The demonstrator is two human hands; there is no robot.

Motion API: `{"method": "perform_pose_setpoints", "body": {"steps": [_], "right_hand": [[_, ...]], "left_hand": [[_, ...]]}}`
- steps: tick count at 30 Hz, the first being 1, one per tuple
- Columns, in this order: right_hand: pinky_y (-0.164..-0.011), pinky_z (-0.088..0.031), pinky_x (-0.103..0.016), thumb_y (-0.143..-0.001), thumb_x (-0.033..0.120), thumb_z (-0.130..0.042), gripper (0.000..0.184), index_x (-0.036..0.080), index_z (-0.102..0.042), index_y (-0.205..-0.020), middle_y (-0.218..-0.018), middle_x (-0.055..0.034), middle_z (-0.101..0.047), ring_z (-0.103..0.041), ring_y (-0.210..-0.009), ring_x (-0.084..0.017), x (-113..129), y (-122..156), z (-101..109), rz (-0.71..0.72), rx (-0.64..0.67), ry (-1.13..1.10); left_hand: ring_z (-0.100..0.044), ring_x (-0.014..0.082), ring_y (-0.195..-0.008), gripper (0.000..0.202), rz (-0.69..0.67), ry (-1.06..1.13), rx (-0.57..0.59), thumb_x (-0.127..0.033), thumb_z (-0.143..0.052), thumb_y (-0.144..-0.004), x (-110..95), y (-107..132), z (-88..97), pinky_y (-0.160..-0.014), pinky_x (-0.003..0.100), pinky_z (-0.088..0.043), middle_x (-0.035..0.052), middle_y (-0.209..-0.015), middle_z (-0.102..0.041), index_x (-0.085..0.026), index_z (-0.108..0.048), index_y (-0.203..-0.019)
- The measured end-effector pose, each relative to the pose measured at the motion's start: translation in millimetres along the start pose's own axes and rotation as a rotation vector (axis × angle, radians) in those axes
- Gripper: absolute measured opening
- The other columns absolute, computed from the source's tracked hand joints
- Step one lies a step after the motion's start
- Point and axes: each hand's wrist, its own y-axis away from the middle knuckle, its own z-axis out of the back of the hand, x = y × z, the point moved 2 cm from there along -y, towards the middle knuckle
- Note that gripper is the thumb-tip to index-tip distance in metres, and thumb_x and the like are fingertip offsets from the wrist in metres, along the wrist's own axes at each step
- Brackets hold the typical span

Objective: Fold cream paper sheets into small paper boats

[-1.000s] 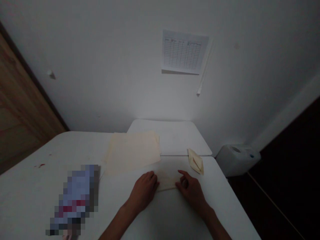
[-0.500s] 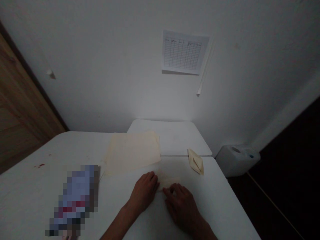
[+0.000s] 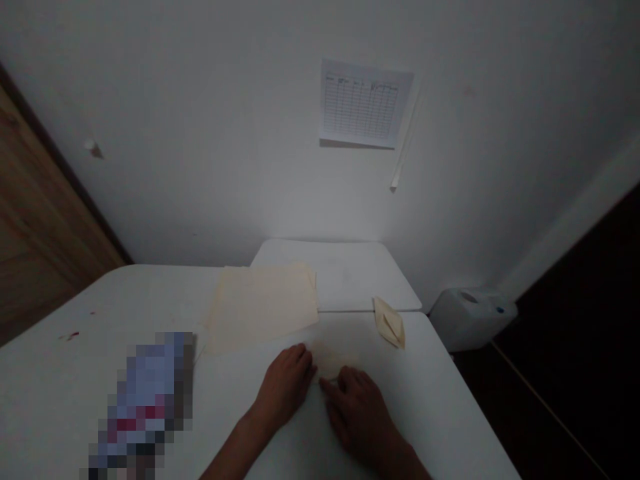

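Observation:
A small piece of thin cream paper (image 3: 331, 364) lies flat on the white table (image 3: 415, 413) between my hands. My left hand (image 3: 287, 381) rests on its left edge with the fingers curled and pressed together. At the near edge of the paper, my right hand (image 3: 357, 408) has its fingers bent and closed on it, with the index finger reaching toward the left hand. Both hands cover parts of the paper, so its full outline is hidden. Up and to the right sits a folded cream paper piece (image 3: 390, 325), apart from both hands.
Large cream sheets (image 3: 263, 307) lie stacked at the back left. A pixelated bluish item (image 3: 145, 393) is on the table's left side. Past the right edge stands a whitish plastic container (image 3: 473, 323). A printed chart (image 3: 365, 103) hangs on the wall.
The right hand's fingers have shifted slightly to the left along the paper's near edge. My left hand stays at the paper's left edge. The whole view has moved a little.

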Motion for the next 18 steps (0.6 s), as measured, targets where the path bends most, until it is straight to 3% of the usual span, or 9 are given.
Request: {"method": "perform_pose_setpoints", "body": {"steps": [9,18], "right_hand": [[-0.076,-0.039,-0.034,-0.089,0.022,-0.053,0.033,0.031,-0.057,-0.121,-0.095,-0.0059,-0.056,-0.053,-0.083,-0.021,-14,12,-10,-0.105,-0.098,0.101],[-0.071,-0.037,-0.031,-0.091,0.021,-0.051,0.027,0.029,-0.06,-0.115,-0.086,-0.0048,-0.054,-0.052,-0.078,-0.02,-34,25,-4,-0.195,-0.167,0.171]], "left_hand": [[-0.057,0.0226,-0.087,0.017,0.009,0.018,-0.013,-0.025,-0.043,-0.094,0,-1,3.4,-0.079,0.036,-0.047,0.0083,-0.095,-0.061,-0.019,-0.057,-0.086],[-0.057,0.0226,-0.084,0.018,0.014,0.048,-0.027,-0.025,-0.043,-0.093,2,-1,2.2,-0.077,0.036,-0.046,0.0081,-0.092,-0.06,-0.019,-0.057,-0.084]]}}
